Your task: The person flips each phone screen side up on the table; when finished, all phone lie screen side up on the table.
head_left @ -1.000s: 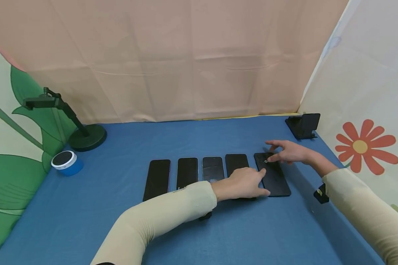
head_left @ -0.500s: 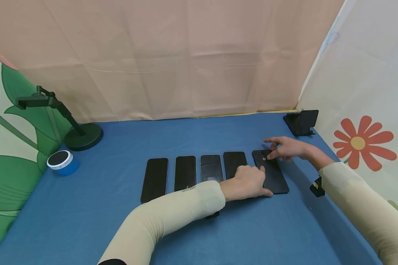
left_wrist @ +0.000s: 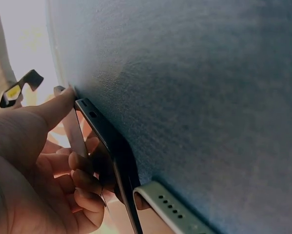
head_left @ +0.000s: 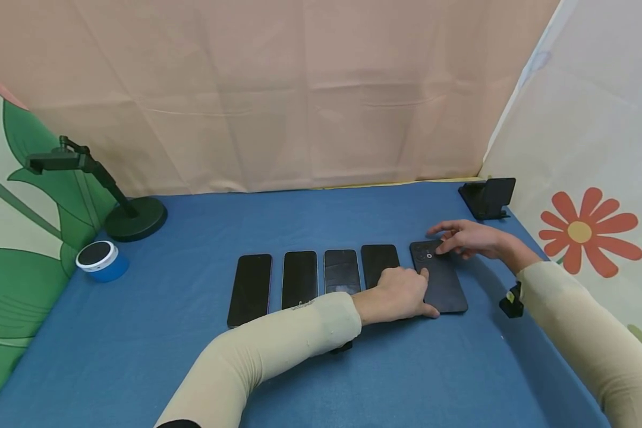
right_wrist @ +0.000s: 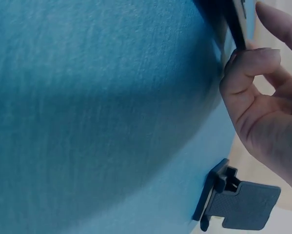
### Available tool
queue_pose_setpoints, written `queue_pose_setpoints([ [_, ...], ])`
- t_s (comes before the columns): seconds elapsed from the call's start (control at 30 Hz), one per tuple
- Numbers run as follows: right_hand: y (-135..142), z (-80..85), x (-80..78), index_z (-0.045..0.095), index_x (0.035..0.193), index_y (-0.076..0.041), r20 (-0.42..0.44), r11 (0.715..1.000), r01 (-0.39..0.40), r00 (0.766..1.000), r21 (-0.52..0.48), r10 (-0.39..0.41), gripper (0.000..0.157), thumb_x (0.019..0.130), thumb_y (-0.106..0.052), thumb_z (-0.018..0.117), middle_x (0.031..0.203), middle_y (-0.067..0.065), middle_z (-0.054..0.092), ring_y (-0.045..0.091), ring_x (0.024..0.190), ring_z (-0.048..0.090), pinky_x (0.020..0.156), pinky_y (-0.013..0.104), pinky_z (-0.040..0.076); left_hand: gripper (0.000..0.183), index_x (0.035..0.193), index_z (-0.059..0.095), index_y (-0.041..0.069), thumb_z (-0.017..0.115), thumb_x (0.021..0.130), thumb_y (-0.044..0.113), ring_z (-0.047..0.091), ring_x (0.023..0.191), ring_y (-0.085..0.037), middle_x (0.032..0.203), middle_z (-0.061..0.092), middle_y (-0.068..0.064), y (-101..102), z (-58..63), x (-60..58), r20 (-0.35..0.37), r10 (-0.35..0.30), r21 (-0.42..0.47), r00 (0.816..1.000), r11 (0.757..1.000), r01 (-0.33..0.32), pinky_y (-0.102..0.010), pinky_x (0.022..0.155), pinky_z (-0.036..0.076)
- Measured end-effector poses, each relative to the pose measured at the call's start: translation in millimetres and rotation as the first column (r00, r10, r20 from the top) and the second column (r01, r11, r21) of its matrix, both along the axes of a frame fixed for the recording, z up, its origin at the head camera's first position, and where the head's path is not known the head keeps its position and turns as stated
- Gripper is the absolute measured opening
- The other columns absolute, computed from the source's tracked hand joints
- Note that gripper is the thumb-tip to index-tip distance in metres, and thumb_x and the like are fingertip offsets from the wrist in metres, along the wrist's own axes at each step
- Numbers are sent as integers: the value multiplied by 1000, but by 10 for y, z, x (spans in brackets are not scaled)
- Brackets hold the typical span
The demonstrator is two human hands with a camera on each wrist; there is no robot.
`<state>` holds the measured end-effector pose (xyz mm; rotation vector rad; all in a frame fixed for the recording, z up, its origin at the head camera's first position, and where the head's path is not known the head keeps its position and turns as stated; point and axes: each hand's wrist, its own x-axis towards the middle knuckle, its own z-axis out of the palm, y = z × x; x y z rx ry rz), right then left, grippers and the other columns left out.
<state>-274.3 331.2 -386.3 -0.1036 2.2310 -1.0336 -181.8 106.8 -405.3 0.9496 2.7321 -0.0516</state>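
Note:
A dark smartphone lies back up at the right end of a row of phones, its camera lenses at the far end. My left hand reaches over the neighbouring phone and holds the dark one by its near left corner, index finger at the side and thumb at the bottom edge. In the left wrist view its other fingers curl close to the neighbouring phone. My right hand holds the far right corner, thumb by the lenses. In the right wrist view a bent finger meets the phone's edge.
Several phones, among them a black one, lie screen up to the left on the blue table. A black folding stand is at the back right. A dark lamp-like stand and a blue-and-white tub stand at the left.
The far end of the dark phone has shifted slightly right, along with my right hand. My left hand moved a little right earlier, then stayed at the near corner.

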Motion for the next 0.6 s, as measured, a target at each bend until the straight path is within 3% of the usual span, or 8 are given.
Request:
queue_pose_setpoints([
  [0.17, 43, 1, 33, 41, 151, -10, -7, 999, 26, 1000, -22, -26, 60, 97, -22, 65, 99, 5, 54, 15, 65, 44, 59, 31, 41, 86, 155, 38, 32, 57, 84, 77, 61, 69, -9, 104, 71, 7, -6, 6, 0, 5, -5, -4, 1000, 1000, 5, -26, 51, 47],
  [0.43, 62, 30, 84, 46, 149, -9, -58, 999, 26, 998, -45, -29, 58, 96, -17, 67, 96, 8, 46, 16, 67, 45, 58, 32, 43, 87, 154, 38, 33, 56, 83, 79, 61, 69, -9, 102, 71, 8, -3, 5, 7, -6, -5, -18, 1000, 1000, 5, -26, 52, 48],
  [0.6, 48, 72, 109, 51, 146, -8, -90, 1000, 0, 996, -14, -1, 58, 93, -19, 70, 127, 17, 52, 18, 71, 48, 58, 33, 45, 86, 155, 39, 32, 55, 84, 78, 63, 74, -9, 107, 71, 8, -21, 0, -11, -12, -16, -6, 1000, 1000, 16, -26, 53, 48],
])
